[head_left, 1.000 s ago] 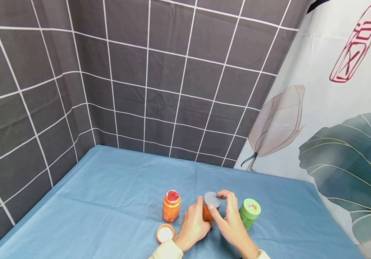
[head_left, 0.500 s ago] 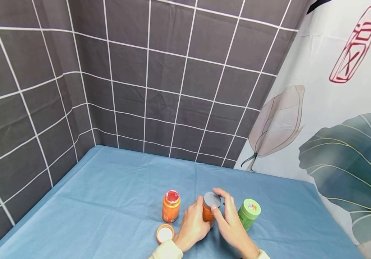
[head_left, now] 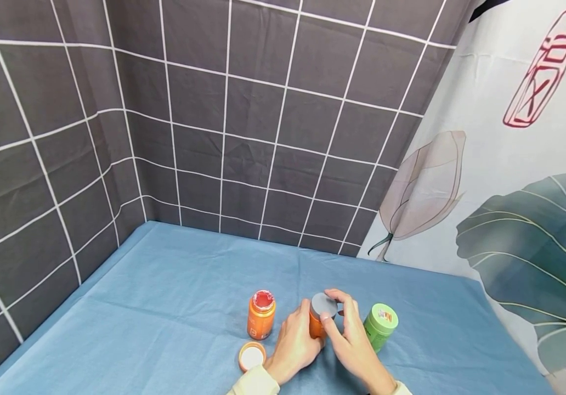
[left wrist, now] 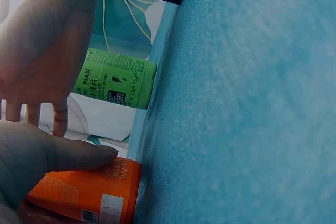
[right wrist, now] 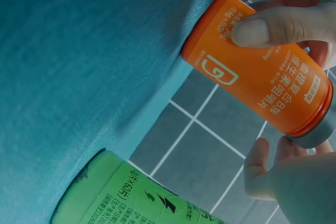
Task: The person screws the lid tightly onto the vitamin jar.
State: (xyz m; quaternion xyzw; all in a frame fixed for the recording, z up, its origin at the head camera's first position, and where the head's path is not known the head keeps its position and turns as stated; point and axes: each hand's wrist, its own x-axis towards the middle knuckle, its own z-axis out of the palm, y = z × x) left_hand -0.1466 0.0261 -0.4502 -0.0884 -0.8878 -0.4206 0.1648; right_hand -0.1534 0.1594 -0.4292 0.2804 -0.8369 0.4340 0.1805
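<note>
My left hand (head_left: 296, 341) grips the body of an upright orange supplement bottle (right wrist: 257, 72), with its thumb pressed on the printed side. A grey cap (head_left: 323, 305) sits on top of this bottle. Thumb and fingers of my right hand (head_left: 354, 340) hold the cap from opposite sides. In the right wrist view the bottle's base is right at the blue cloth. A green bottle (head_left: 380, 326) with a green lid stands just beyond my right hand.
Left of my hands stands a second orange bottle (head_left: 260, 319), uncapped, its reddish inside showing. Its orange cap (head_left: 252, 356) lies in front of it, white lining up. The blue cloth (head_left: 174, 307) covers the table, and a dark tile-patterned curtain (head_left: 248, 153) hangs behind.
The fingers of my right hand have shifted a little around the grey cap. My left hand and the standing bottles have stayed in place.
</note>
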